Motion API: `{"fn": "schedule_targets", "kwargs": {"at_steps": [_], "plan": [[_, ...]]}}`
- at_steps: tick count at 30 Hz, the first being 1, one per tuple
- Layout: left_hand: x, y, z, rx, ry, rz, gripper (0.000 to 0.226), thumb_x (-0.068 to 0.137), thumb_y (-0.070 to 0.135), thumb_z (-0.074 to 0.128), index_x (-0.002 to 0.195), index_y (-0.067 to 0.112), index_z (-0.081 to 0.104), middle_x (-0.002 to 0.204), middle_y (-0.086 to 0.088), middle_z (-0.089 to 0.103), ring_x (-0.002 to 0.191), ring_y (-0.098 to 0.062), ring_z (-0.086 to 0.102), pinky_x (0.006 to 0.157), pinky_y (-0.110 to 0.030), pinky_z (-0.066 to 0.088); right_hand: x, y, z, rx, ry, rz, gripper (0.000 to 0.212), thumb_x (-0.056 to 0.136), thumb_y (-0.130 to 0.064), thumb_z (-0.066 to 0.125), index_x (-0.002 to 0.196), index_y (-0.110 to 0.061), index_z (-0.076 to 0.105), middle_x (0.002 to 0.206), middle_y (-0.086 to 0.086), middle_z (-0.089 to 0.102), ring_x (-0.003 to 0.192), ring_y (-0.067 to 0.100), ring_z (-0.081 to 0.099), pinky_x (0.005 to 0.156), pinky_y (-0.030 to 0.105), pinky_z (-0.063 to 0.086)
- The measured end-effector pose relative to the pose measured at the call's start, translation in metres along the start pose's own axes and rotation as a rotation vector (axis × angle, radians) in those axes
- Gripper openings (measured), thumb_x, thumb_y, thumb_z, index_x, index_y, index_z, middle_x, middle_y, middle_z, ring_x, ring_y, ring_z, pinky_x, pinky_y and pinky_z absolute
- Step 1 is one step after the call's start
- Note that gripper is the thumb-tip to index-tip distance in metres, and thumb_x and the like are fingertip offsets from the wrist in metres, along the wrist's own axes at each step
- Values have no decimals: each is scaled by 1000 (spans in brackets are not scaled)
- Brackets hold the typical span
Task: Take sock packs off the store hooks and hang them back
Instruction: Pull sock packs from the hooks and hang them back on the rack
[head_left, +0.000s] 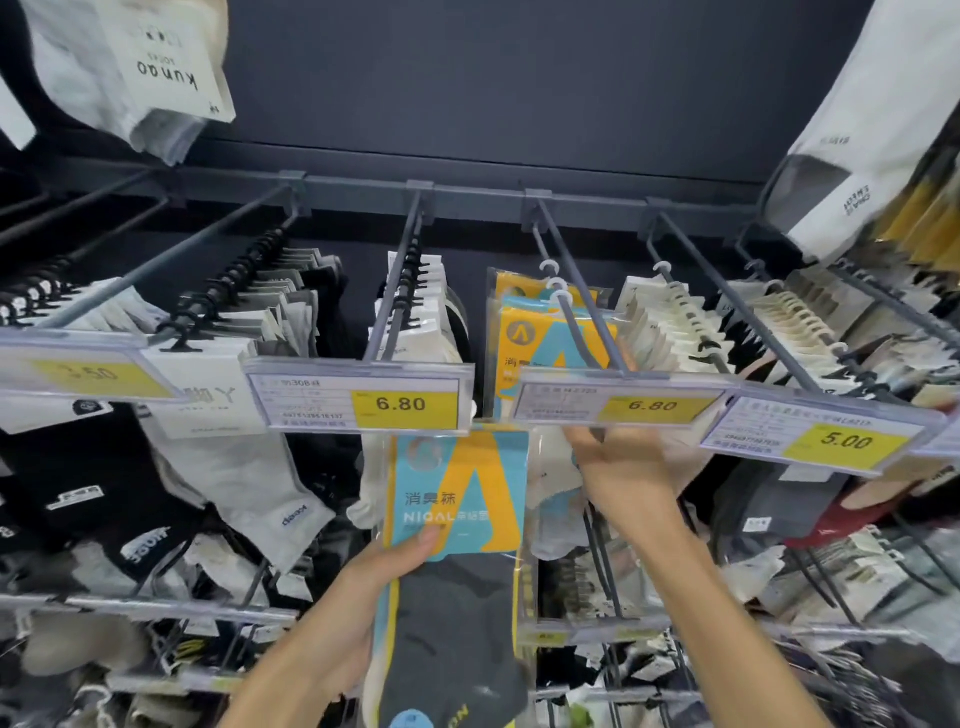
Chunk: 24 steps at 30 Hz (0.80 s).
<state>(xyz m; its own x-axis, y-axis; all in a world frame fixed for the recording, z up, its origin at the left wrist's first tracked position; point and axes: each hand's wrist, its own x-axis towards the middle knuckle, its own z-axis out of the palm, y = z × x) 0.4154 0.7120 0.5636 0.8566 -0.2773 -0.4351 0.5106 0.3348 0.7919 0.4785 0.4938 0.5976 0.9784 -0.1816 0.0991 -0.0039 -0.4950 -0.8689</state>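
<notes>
My left hand (384, 571) grips a blue and yellow sock pack (457, 499) with dark socks in it, thumb on its front. It hangs free, just below the 6.80 price tags. Three more packs of the same kind (524, 332) hang by white hangers on the centre-right hook (574, 322). My right hand (623, 473) reaches up under that hook's 6.80 price tag (618, 405). Its fingers go behind the tag, so I cannot see what they touch.
Neighbouring hooks carry several white, grey and black sock packs, each with a price tag on the front: 6.80 (363, 402) to the left, 5.00 (821, 439) to the right. Lower rows of hooks and socks crowd the space beneath my arms. White socks (872, 119) hang overhead at right.
</notes>
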Motion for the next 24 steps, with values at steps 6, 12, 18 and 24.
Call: {"fn": "schedule_targets", "kwargs": {"at_steps": [6,12,18,24], "plan": [[7,-11,-6,36,-204,40,64,45,56,95,103,33,80,113,3,76,102,-13,73,73,-23,60,-85,13,20,276,52,-214,54,86,-48,64,136,-41,45,133,-20,53,122,0,53,90,16,48],[15,-23,2,-57,-177,18,36,62,44,85,92,24,83,100,-8,79,87,-20,77,68,-28,61,-83,23,14,509,-99,-23,44,82,6,70,114,-23,62,108,-5,73,101,13,69,75,18,54],[22,-29,9,18,-230,13,52,71,69,71,111,36,77,122,-1,73,115,-19,68,92,-35,56,-85,31,7,566,-123,10,38,83,-16,71,119,-15,59,113,1,72,106,16,68,82,25,56],[30,-13,29,427,-232,350,31,87,61,49,107,53,72,111,26,72,107,8,65,83,-5,46,-65,26,-3,737,7,-22,33,81,-25,68,110,-14,59,113,6,72,111,24,66,88,29,55]]}}
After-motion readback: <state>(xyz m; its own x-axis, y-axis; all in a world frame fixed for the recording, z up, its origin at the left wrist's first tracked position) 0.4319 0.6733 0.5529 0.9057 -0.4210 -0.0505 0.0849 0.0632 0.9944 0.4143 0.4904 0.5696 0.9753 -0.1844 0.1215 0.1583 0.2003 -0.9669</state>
